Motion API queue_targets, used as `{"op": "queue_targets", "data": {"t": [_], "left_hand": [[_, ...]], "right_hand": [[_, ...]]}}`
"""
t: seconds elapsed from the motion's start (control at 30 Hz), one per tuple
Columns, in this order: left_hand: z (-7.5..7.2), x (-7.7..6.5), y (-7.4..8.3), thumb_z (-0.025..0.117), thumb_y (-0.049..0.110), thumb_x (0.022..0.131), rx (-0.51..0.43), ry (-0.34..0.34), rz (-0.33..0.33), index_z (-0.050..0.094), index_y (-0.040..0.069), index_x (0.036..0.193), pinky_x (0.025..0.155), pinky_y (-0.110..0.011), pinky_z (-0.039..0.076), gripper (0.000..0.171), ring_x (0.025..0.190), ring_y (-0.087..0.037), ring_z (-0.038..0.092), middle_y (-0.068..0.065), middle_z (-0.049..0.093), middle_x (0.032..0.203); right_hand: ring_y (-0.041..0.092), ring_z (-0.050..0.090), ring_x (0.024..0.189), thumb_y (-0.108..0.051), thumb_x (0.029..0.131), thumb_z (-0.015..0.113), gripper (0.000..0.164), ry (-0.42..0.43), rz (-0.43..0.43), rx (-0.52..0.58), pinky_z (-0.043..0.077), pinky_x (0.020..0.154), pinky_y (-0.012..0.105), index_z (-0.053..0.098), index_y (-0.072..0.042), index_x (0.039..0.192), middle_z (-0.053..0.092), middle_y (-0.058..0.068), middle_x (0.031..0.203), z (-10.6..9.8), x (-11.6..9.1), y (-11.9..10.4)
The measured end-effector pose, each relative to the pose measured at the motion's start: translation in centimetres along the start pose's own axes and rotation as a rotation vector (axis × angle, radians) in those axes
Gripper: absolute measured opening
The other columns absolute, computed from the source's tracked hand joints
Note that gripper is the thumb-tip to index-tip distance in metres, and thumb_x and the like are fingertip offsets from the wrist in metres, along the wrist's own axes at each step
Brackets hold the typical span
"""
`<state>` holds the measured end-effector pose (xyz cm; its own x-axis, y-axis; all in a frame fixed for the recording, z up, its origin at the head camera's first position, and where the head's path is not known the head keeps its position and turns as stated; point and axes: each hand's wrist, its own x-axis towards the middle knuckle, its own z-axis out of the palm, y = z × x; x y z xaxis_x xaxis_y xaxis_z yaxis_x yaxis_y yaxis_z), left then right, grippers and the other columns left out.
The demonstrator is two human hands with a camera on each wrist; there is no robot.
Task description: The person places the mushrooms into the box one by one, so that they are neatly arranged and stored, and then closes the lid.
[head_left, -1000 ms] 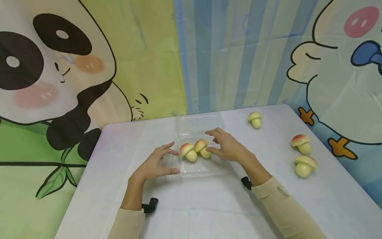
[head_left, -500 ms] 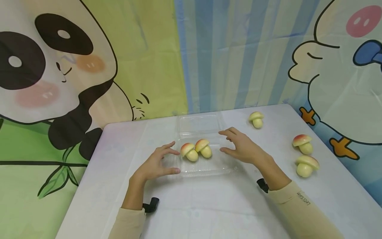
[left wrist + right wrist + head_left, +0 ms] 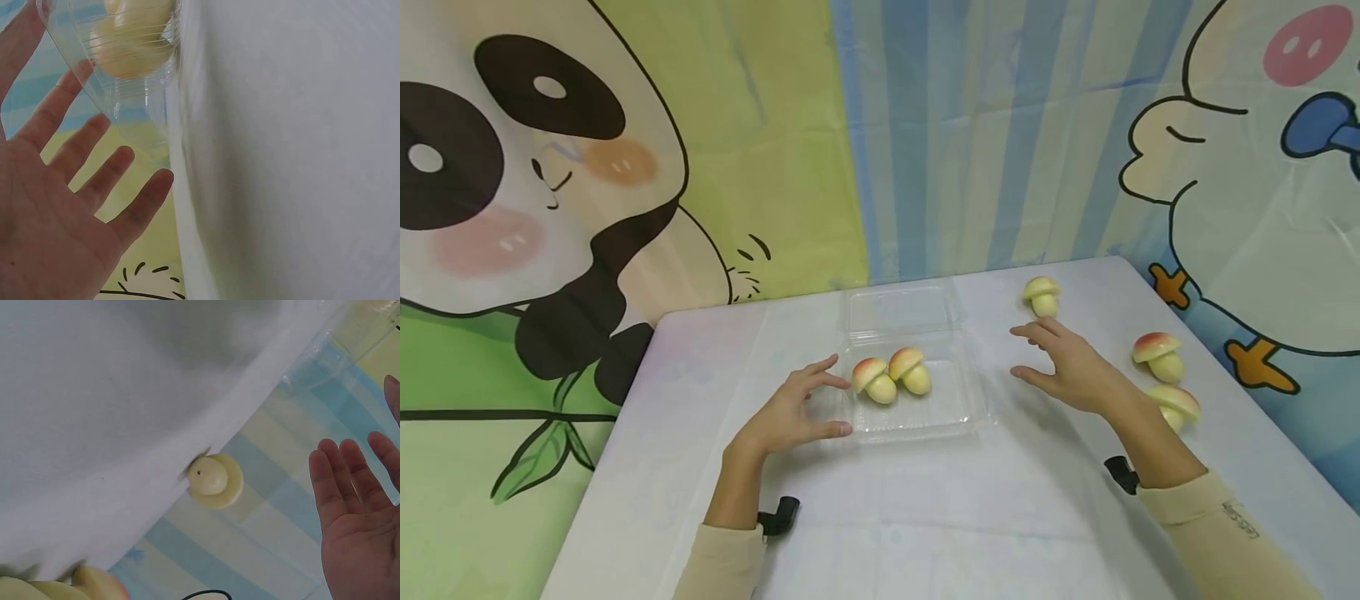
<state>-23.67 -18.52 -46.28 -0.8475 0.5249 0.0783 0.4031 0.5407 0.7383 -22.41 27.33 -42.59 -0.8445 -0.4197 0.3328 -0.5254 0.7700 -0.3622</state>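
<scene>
A clear plastic clamshell box (image 3: 953,410) lies with its lid (image 3: 898,310) folded back. Two toy mushrooms (image 3: 874,382) with red and yellow caps sit side by side in its left half. My left hand (image 3: 797,407) is spread at the box's left side, thumb and fingertips right at the rim; the left wrist view has the fingers (image 3: 94,144) straight beside the plastic wall. To the right of the box, my right hand (image 3: 1067,367) hovers over the table holding nothing, its fingers extended. A pale yellow mushroom (image 3: 1041,295) stands just beyond it.
Near the table's right edge are a red-capped mushroom (image 3: 1159,357) and a yellowish one (image 3: 1176,403), the latter partly behind the right forearm. A cartoon-printed curtain (image 3: 940,142) rises behind the white table (image 3: 925,517).
My right hand has moved right, away from the two mushrooms in the box and out past its right side. The left hand has stayed at the box's left rim.
</scene>
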Motion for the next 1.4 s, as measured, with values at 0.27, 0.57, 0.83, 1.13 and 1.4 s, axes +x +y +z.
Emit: {"op": "queue_targets", "data": {"t": [0.27, 0.57, 0.83, 1.13, 1.4], "left_hand": [[-0.1, -0.2, -0.1, 0.090, 0.050, 0.076, -0.008, 0.001, 0.001, 0.068, 0.021, 0.129, 0.112, -0.064, 0.034, 0.064, 0.149, -0.034, 0.030, -0.006, 0.032, 0.167], [0.1, 0.0, -0.1, 0.089, 0.052, 0.077, -0.008, -0.006, 0.005, 0.068, 0.021, 0.129, 0.114, -0.064, 0.032, 0.064, 0.150, -0.032, 0.029, -0.005, 0.033, 0.167], [0.0, 0.0, 0.0, 0.089, 0.050, 0.077, 0.002, -0.008, 0.008, 0.068, 0.020, 0.129, 0.114, -0.064, 0.031, 0.064, 0.151, -0.033, 0.028, -0.006, 0.032, 0.167], [-0.1, 0.1, 0.0, 0.089, 0.049, 0.077, 0.005, -0.006, 0.009, 0.068, 0.020, 0.130, 0.115, -0.065, 0.031, 0.064, 0.151, -0.033, 0.027, -0.005, 0.032, 0.167], [-0.1, 0.0, 0.0, 0.089, 0.050, 0.077, 0.008, -0.008, -0.005, 0.068, 0.021, 0.129, 0.114, -0.064, 0.031, 0.064, 0.151, -0.033, 0.028, -0.004, 0.032, 0.168]], "right_hand": [[0.033, 0.063, 0.109, -0.018, 0.089, 0.082, 0.050, 0.020, 0.015, -0.019, 0.054, 0.089, 0.054, 0.059, -0.007, 0.133, 0.059, 0.012, 0.126, -0.2, -1.2, 0.6], [0.035, 0.063, 0.109, -0.015, 0.089, 0.081, 0.047, 0.036, 0.046, -0.053, 0.054, 0.088, 0.057, 0.061, -0.007, 0.130, 0.060, 0.013, 0.123, -1.2, -2.4, 1.7], [0.038, 0.061, 0.114, -0.015, 0.089, 0.081, 0.049, 0.020, 0.106, -0.067, 0.052, 0.092, 0.060, 0.061, -0.006, 0.132, 0.059, 0.014, 0.127, -2.3, -3.4, 2.3], [0.043, 0.059, 0.115, -0.017, 0.091, 0.079, 0.050, -0.027, 0.185, -0.101, 0.049, 0.093, 0.065, 0.059, -0.005, 0.134, 0.057, 0.019, 0.129, -3.7, -5.0, 3.5], [0.046, 0.056, 0.117, -0.023, 0.094, 0.077, 0.050, -0.060, 0.262, -0.107, 0.046, 0.095, 0.069, 0.059, -0.003, 0.136, 0.057, 0.022, 0.131, -3.8, -7.0, 4.8]]}}
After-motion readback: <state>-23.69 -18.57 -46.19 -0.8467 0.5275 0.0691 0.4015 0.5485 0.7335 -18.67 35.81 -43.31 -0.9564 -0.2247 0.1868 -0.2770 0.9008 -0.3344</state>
